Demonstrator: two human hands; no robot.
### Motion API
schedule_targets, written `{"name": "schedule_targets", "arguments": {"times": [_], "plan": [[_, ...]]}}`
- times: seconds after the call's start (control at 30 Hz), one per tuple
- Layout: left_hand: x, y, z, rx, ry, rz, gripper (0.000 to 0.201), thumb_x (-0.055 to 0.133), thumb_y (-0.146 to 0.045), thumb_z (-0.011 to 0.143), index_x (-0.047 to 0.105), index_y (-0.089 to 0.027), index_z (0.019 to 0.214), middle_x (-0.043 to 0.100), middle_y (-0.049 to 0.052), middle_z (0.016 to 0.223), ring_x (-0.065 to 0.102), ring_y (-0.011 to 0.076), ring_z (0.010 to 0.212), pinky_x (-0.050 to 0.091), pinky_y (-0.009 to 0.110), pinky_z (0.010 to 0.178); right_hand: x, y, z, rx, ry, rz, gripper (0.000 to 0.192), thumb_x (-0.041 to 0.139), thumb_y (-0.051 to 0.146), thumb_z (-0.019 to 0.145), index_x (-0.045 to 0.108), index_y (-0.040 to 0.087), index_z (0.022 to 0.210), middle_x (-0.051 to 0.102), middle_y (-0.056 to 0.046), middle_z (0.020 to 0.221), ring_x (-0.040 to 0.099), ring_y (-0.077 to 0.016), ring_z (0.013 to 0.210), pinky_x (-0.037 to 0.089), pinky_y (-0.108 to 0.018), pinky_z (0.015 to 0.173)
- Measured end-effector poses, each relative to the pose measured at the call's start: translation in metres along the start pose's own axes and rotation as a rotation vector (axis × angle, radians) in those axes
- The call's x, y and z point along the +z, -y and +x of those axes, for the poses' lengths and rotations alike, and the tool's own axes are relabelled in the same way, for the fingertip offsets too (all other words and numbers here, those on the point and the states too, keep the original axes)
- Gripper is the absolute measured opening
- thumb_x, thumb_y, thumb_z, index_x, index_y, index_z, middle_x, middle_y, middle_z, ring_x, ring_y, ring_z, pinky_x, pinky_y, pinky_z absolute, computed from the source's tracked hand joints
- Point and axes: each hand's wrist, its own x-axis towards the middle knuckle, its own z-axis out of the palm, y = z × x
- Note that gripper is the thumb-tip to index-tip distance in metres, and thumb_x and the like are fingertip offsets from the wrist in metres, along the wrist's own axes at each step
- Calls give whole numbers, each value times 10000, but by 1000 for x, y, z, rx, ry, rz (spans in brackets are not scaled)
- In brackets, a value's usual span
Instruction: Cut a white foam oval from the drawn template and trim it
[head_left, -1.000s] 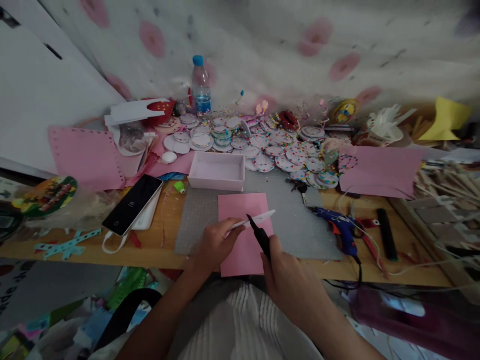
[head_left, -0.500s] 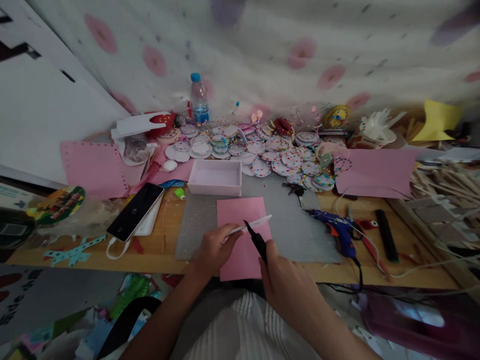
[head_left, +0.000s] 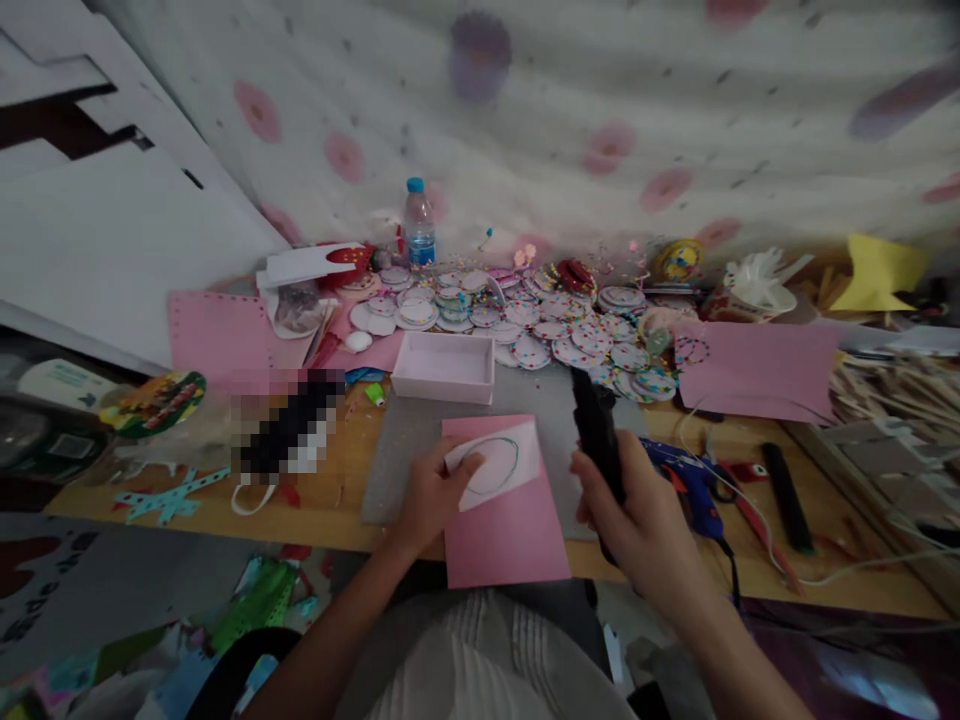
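Pinched in my left hand [head_left: 431, 500] is a white card [head_left: 521, 455] with a dark green, hand-drawn circle, its marked face turned up. Thumb lies on top, over part of the line. Below the card a sheet of pink paper [head_left: 506, 545] reaches past the table's front edge. My right hand [head_left: 645, 515] is wrapped round a black utility knife [head_left: 598, 430], raised to the right of the card and apart from it. Its tip points up and away from me; the blade is not clear. Under both hands lies a grey cutting mat [head_left: 409, 435].
Behind the mat stand a pale pink open box [head_left: 442, 385] and a pile of decorated white discs [head_left: 551, 330]. A blue glue gun [head_left: 694, 490] with its cord lies right, beside a black stick-like object [head_left: 786, 495]. A water bottle [head_left: 420, 225] stands at the back.
My right hand has drawn the utility knife away from the card, to the right. My left hand has tilted the card flat, so its drawn circle now shows. The view has shifted slightly.
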Motion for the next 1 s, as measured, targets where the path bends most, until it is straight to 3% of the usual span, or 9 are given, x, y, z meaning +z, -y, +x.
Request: {"name": "schedule_targets", "arguments": {"times": [0.13,0.33,0.43,0.57,0.7,0.8,0.9,1.0], "plan": [[-16,-7,-5,-165,-14,-306,394,650,-415,802,530,-196,1106,636,-8,779,607,131,627,475,208,533,17,-17,1,124,-6,282,335,577,492,829,517,209,999,528,65,567,496,-111,385,386,-218,375],[-20,-20,-15,-149,99,-321,406,668,-360,798,501,-215,1139,588,-39,714,565,109,585,462,196,529,40,-17,-19,347,90,731,419,721,483,707,495,214,934,469,122,422,416,-83,322,390,-187,333],[-14,-26,-21,-151,126,-420,420,685,-361,790,504,-208,1136,637,-16,791,616,124,686,493,207,603,39,-19,-26,390,26,883,458,786,415,647,470,217,913,472,133,411,399,-67,308,385,-170,324],[-7,-26,-30,-185,267,-529,426,695,-357,784,530,-180,1134,688,59,1019,655,188,916,526,284,784,36,-27,-33,432,-46,995,447,791,385,665,450,222,905,458,138,386,404,-72,295,366,-164,316],[-7,-16,-35,-187,314,-394,395,636,-402,821,566,-152,1119,692,83,1042,649,209,941,514,305,819,39,-37,-38,397,-64,1000,438,781,403,680,468,219,924,458,136,409,413,-72,312,380,-171,327],[-17,-10,-26,-102,348,-140,383,520,-423,868,570,-138,1119,687,86,1036,646,216,917,514,299,775,39,-45,-40,362,-106,959,390,741,440,714,496,218,922,540,102,501,429,-68,333,387,-178,330],[-28,-6,-2,-6,434,79,350,491,-390,855,613,-140,1067,691,65,998,644,206,869,502,272,716,35,-55,-40,349,-133,930,339,699,446,755,512,231,939,622,67,711,450,-50,367,391,-179,335],[-29,-4,30,69,513,187,292,518,-379,834,671,-154,941,697,35,897,637,190,807,476,252,679,31,-65,-38,371,-90,893,310,657,463,791,517,244,959,555,90,666,450,-52,375,385,-178,339]]}}
